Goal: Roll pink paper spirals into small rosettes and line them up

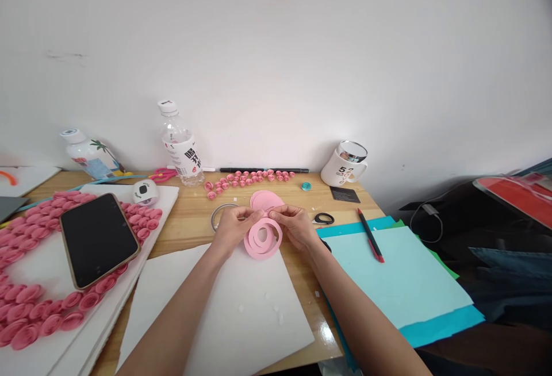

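spiral [263, 239] pinched at top edge by left hand [233, 228] and right hand [294, 225], held just above white sheet [241, 307] on counter [194, 221] | pink discs [265, 199] lay just behind | phone [98, 238] well left

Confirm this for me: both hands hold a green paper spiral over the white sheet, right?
No. The head view shows the paper spiral is pink, not green. The left hand and right hand do hold it over the white sheet.
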{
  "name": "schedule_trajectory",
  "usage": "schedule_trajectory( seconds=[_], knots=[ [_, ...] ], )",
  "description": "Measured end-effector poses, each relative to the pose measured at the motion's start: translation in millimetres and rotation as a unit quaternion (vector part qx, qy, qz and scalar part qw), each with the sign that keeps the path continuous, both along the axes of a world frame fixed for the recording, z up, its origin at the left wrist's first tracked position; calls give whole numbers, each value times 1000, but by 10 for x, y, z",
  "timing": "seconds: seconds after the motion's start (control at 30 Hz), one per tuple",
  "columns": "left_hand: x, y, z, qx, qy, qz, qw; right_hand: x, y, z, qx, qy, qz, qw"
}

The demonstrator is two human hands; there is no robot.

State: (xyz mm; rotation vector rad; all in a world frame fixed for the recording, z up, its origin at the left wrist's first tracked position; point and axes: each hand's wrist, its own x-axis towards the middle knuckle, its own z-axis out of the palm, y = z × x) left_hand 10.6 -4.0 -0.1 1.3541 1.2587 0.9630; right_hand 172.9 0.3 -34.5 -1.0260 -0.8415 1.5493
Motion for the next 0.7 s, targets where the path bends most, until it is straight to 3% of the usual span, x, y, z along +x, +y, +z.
schedule_trajectory(
  seconds=[0.17,0.33,0.7],
  knots=[
    [-20,24,-55,7,23,-10,1000,4,0,5,-5,3,3,1000],
    [-22,60,-140,49,106,11,993,-4,14,-7,-13,15,-11,1000],
    [-31,43,-81,83,194,20,977,25,16,14,-14,12,21,1000]
  ],
)
